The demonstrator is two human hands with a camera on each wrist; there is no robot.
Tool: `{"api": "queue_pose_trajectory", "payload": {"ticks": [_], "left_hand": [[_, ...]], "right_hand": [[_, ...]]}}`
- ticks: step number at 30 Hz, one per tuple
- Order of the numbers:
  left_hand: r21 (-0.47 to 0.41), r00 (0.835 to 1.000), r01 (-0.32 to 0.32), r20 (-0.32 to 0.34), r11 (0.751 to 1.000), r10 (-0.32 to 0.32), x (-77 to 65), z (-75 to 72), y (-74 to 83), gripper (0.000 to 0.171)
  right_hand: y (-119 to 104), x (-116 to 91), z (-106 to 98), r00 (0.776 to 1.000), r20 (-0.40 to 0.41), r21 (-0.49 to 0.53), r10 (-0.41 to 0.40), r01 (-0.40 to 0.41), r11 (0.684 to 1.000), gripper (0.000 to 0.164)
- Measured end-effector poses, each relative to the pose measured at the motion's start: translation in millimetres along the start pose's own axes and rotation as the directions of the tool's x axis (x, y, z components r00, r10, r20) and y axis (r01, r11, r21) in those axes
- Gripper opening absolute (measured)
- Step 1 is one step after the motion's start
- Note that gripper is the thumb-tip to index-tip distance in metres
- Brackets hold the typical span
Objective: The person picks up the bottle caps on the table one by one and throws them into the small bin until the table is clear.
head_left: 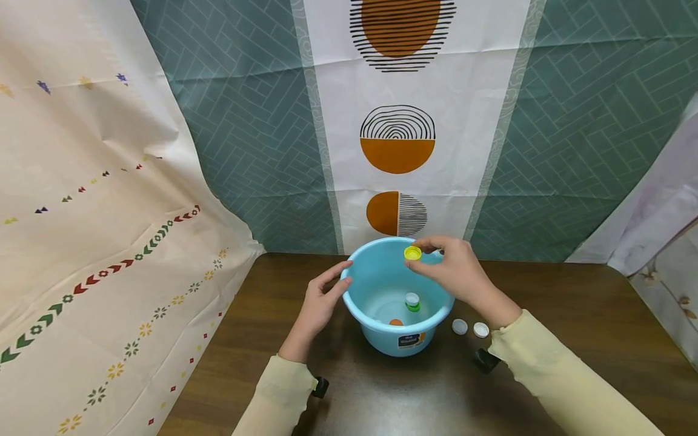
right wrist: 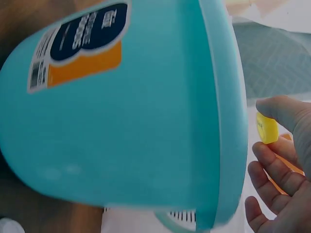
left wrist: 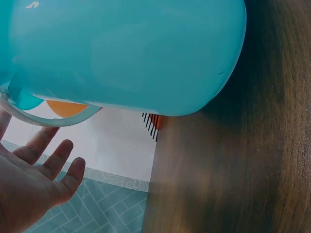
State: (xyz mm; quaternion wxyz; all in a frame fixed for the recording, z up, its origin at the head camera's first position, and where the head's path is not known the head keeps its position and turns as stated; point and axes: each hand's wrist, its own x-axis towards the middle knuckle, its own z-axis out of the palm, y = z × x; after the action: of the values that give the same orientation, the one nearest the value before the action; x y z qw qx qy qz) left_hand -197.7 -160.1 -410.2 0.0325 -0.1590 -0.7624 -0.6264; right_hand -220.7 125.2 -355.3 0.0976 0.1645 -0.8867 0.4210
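Observation:
A light blue plastic basin point(head_left: 376, 324) stands upright on the brown table. Over its far right part, my right hand point(head_left: 457, 271) pinches a yellow bottle cap point(head_left: 412, 253) between thumb and index finger; the right wrist view also shows this yellow cap point(right wrist: 267, 129) just beyond the rim. My left hand point(head_left: 318, 301) touches the basin's left rim with loosely extended fingers, beside a loop handle point(left wrist: 68, 119) in the left wrist view. Inside the basin lie a white cap point(head_left: 411, 298), a green cap point(head_left: 415, 307) and an orange cap point(head_left: 395, 323), partly hidden by the near rim.
Two white caps point(head_left: 460, 327) lie on the table point(head_left: 382, 399) right of the basin, close to the right forearm. A patterned curtain point(head_left: 256, 139) hangs behind the table's far edge. Cream patterned cloth point(head_left: 109, 254) borders the left side.

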Motion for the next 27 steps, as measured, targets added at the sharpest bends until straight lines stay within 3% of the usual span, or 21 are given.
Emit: {"api": "queue_pose_trajectory", "payload": {"ticks": [6, 27], "left_hand": [[0.005, 1.0, 0.001, -0.004, 1.0, -0.001, 0.9, 0.4, 0.4, 0.04], [0.003, 1.0, 0.004, -0.005, 1.0, -0.004, 0.4, -0.3, -1.3, 0.041]], "right_hand": [[-9.9, 0.1, 9.7, 0.999, 0.022, 0.001, -0.048, 0.048, 0.999, 0.034], [-18.3, -1.1, 29.4, 0.996, 0.064, 0.008, -0.056, 0.056, 0.998, 0.04]]}}
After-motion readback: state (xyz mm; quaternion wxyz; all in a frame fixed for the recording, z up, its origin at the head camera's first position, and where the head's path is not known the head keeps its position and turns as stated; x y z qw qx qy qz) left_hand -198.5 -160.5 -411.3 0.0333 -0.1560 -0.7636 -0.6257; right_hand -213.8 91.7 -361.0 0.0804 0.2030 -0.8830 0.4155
